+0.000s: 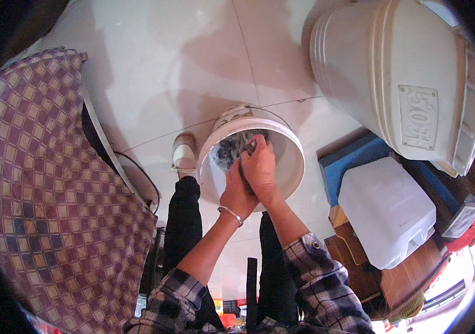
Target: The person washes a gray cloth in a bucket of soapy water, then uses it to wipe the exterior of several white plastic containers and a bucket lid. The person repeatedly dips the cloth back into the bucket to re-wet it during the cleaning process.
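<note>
Both my hands are down inside a white plastic bucket (291, 165) on the floor in front of me. My left hand (236, 185), with a silver bangle at the wrist, is closed on a dark, wet, cloth-like bundle (246, 183). Against it presses my right hand (259, 165), its fingers curled around the upper part of the same bundle. Foamy, dark-looking water (226, 153) shows beyond my fingers. My forearms and hands hide much of the bundle and the bucket's bottom.
A checked cloth cover (66, 175) drapes over something at left. My shoe (184, 154) stands beside the bucket. At upper right is a large pale plastic barrel (346, 71) with raised markings. Below it, a translucent plastic jug (383, 208) rests near blue and brown boxes (352, 156).
</note>
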`<state>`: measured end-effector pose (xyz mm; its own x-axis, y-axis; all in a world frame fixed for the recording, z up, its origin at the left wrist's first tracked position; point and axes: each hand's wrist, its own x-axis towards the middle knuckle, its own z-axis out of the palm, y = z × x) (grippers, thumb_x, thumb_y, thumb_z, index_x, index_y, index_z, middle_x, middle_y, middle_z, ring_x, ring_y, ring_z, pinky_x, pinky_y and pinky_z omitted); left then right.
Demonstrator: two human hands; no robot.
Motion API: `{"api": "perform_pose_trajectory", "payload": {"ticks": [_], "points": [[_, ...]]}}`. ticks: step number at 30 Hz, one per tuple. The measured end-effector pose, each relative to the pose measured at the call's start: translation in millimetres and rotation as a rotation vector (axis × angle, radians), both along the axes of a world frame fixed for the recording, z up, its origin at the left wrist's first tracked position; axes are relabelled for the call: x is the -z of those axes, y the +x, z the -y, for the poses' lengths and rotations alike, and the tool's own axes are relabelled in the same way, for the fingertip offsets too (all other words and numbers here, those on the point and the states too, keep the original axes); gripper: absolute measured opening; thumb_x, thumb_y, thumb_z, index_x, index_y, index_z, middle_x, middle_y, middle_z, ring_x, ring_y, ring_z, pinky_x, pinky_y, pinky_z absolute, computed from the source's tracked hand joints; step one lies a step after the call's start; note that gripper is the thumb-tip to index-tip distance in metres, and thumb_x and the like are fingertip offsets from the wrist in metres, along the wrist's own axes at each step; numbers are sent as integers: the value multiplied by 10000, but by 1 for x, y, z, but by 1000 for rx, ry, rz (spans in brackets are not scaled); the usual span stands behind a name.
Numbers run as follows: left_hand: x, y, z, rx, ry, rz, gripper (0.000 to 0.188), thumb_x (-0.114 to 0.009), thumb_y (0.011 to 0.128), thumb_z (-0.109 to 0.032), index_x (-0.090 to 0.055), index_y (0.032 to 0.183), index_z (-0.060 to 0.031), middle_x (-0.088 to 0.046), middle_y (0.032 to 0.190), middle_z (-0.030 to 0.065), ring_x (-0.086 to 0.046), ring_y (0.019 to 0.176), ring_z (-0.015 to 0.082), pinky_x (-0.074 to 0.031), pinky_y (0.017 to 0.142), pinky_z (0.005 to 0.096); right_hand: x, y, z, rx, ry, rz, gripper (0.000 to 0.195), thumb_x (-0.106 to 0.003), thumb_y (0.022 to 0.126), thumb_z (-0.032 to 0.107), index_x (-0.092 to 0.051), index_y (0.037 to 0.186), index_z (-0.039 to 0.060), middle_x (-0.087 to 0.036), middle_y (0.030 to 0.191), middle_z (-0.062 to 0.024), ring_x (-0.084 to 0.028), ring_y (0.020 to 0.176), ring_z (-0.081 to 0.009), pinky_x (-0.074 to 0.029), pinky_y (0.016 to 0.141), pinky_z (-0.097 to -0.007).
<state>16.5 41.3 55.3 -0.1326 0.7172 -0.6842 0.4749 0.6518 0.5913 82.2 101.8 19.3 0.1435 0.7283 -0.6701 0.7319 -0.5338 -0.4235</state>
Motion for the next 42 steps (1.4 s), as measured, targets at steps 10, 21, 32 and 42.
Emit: {"api": "perform_pose_trajectory", "payload": {"ticks": [10, 21, 32, 42], "points": [[0, -29, 4, -954, -700, 1622, 491, -562, 859, -295, -452, 1256, -29, -588, 1065, 145, -570, 1005, 292, -444, 894, 392, 43, 45, 21, 997, -427, -1558, 743, -433, 805, 698, -373, 1383, 234, -414, 1362, -153, -394, 1239, -352, -371, 973, -534], [4, -29, 14, -1157, -874, 1977, 619, -445, 876, -576, -447, 1242, -77, -554, 974, 160, -513, 676, 191, -412, 520, 292, 2, 57, 14, 724, -185, -1251, 159, -672, 788, 208, -601, 844, 78, -587, 907, -85, -586, 836, -232, -493, 766, -405], [-35, -2, -3, -547, -580, 914, 641, -737, 686, -104, -326, 1173, -42, -549, 898, 76, -581, 754, 154, -515, 619, 318, -12, 52, 4, 234, -243, -483, 160, -559, 827, 140, -638, 863, 6, -618, 737, -75, -597, 683, -175, -474, 652, -294], [-13, 27, 23, -561, -410, 647, 650, -762, 675, -171, -356, 1153, 2, -544, 1089, 104, -564, 961, 217, -476, 808, 316, -29, 9, -9, -431, -155, 13, 139, -515, 842, 132, -564, 813, 5, -619, 823, -232, -601, 769, -415, -500, 693, -461]]}}
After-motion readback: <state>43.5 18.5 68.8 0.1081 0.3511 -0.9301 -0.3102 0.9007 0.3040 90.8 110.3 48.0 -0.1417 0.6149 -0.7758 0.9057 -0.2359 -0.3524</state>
